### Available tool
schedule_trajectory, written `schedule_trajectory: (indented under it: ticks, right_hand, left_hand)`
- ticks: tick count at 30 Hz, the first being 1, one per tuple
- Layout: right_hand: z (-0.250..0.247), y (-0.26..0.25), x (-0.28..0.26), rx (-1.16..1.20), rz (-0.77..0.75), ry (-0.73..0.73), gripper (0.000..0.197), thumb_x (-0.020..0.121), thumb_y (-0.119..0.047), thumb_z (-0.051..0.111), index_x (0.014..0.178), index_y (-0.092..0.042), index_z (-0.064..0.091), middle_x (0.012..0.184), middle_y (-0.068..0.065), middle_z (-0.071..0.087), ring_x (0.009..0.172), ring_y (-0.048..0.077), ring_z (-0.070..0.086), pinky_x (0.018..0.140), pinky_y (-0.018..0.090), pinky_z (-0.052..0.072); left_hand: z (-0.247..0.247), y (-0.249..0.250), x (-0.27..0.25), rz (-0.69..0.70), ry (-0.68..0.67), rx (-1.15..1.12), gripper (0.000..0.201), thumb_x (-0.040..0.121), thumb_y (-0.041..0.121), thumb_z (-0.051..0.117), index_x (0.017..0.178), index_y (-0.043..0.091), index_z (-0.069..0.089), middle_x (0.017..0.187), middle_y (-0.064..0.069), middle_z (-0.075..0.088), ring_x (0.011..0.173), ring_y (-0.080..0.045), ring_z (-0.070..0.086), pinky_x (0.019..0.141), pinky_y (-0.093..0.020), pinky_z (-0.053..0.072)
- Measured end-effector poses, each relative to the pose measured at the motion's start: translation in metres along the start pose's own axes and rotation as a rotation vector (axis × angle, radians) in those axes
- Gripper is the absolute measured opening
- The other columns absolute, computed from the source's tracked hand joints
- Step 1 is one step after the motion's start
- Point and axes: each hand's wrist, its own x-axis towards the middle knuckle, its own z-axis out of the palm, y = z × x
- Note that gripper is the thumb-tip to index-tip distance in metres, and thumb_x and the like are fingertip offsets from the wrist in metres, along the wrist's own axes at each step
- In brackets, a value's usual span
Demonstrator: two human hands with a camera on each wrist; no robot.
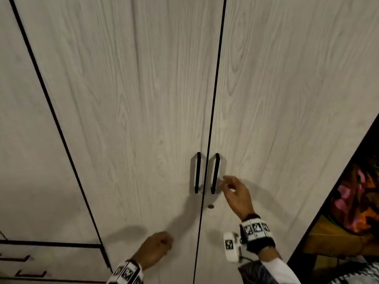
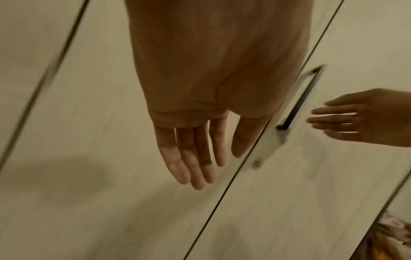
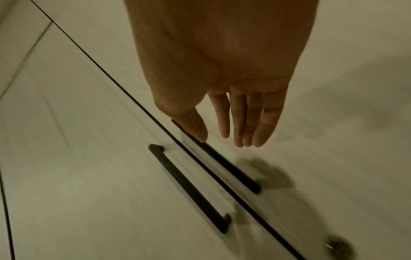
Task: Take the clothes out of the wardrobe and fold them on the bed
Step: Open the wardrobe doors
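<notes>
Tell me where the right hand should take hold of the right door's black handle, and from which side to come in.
Grip the right handle on its straight vertical bar, about mid-height. It is a bar handle standing off the door on two short end posts, so fingers can probably hook behind it. Come from its right: the right hand is open just beside it there, while the left door's handle crowds the other side.

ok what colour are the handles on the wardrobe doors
Black. The two bar handles stand out against the pale wood-grain doors, clearest in the head view.
</notes>
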Motion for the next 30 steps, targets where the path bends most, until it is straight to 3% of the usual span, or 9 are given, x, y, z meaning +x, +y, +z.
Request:
schedule_trajectory:
  ticks: [4,8,12,18,21,24,26,28,30]
  right_hand:
    - [0.01,-0.048,0.042,0.053,0.067,0.012,0.029,0.092,-0.04,0.07,0.112,-0.02,0.064,0.102,-0.008,0.069,0.095,0.015,0.065,0.08,0.028,0.049]
    - [0.021,-0.042,0.041,0.172,0.097,-0.1,0.033,0.082,-0.047,0.07,0.108,-0.028,0.061,0.102,0.004,0.071,0.099,0.025,0.069,0.09,0.05,0.058]
    - [0.027,-0.044,0.02,0.19,0.058,-0.015,0.022,0.093,-0.031,0.071,0.108,-0.022,0.057,0.098,-0.002,0.067,0.088,0.014,0.064,0.081,0.032,0.051]
    - [0.013,-0.046,-0.032,0.241,0.014,0.042,0.012,0.098,-0.023,0.066,0.108,-0.023,0.06,0.1,-0.006,0.069,0.094,0.01,0.066,0.09,0.038,0.054]
    - [-0.001,-0.045,-0.07,0.244,-0.043,0.063,0.011,0.101,-0.025,0.063,0.112,-0.022,0.061,0.106,-0.003,0.071,0.102,0.012,0.067,0.092,0.036,0.055]
    - [-0.022,-0.043,-0.112,0.262,-0.047,0.097,0.013,0.102,-0.024,0.063,0.115,-0.021,0.062,0.108,-0.004,0.072,0.104,0.01,0.068,0.088,0.031,0.058]
    - [-0.038,-0.045,-0.138,0.283,-0.017,0.133,0.008,0.1,-0.022,0.065,0.107,-0.018,0.062,0.099,-0.004,0.07,0.096,0.015,0.068,0.08,0.039,0.058]
    - [-0.059,-0.045,-0.164,0.293,0.012,0.164,0.013,0.099,-0.025,0.067,0.102,-0.015,0.059,0.091,-0.003,0.062,0.087,0.019,0.063,0.075,0.044,0.054]
    - [-0.079,-0.046,-0.19,0.297,0.022,0.181,0.016,0.1,-0.025,0.067,0.103,-0.012,0.059,0.089,-0.002,0.058,0.084,0.018,0.06,0.07,0.046,0.051]
  left_hand:
    - [-0.01,0.087,0.03,0.125,0.041,0.006,0.017,0.099,0.018,0.058,0.11,0.023,0.07,0.097,0.003,0.072,0.083,-0.004,0.065,0.07,-0.012,0.046]
    - [-0.002,0.125,0.029,0.198,0.016,-0.021,0.019,0.097,0.027,0.061,0.115,0.027,0.068,0.106,0.008,0.07,0.094,-0.005,0.065,0.076,-0.017,0.045]
    - [0.013,0.142,0.02,0.201,0.078,-0.073,0.028,0.098,0.029,0.064,0.125,0.025,0.062,0.122,0.004,0.063,0.105,-0.007,0.061,0.084,-0.021,0.048]
    - [0.015,0.171,0.014,0.282,0.285,-0.137,0.044,0.096,0.045,0.063,0.133,0.025,0.052,0.126,0.005,0.057,0.108,-0.004,0.057,0.093,-0.028,0.051]
    - [0.022,0.192,0.013,0.334,0.239,-0.17,0.062,0.089,0.056,0.066,0.14,0.027,0.046,0.127,0.007,0.056,0.115,-0.009,0.057,0.098,-0.031,0.051]
    - [0.039,0.21,0.007,0.352,0.241,-0.118,0.045,0.088,0.057,0.068,0.119,0.028,0.052,0.11,0.004,0.061,0.098,-0.011,0.063,0.081,-0.028,0.054]
    - [0.049,0.222,-0.004,0.401,0.246,-0.107,0.03,0.09,0.048,0.069,0.097,0.023,0.055,0.089,0.004,0.063,0.078,-0.007,0.062,0.066,-0.022,0.047]
    - [0.061,0.229,-0.014,0.488,0.174,-0.07,0.031,0.09,0.046,0.07,0.085,0.018,0.056,0.076,0.003,0.061,0.065,-0.004,0.058,0.061,-0.024,0.047]
    - [0.075,0.236,-0.027,0.584,0.03,-0.034,0.034,0.09,0.049,0.069,0.085,0.016,0.062,0.076,0.0,0.065,0.068,-0.01,0.062,0.066,-0.034,0.055]
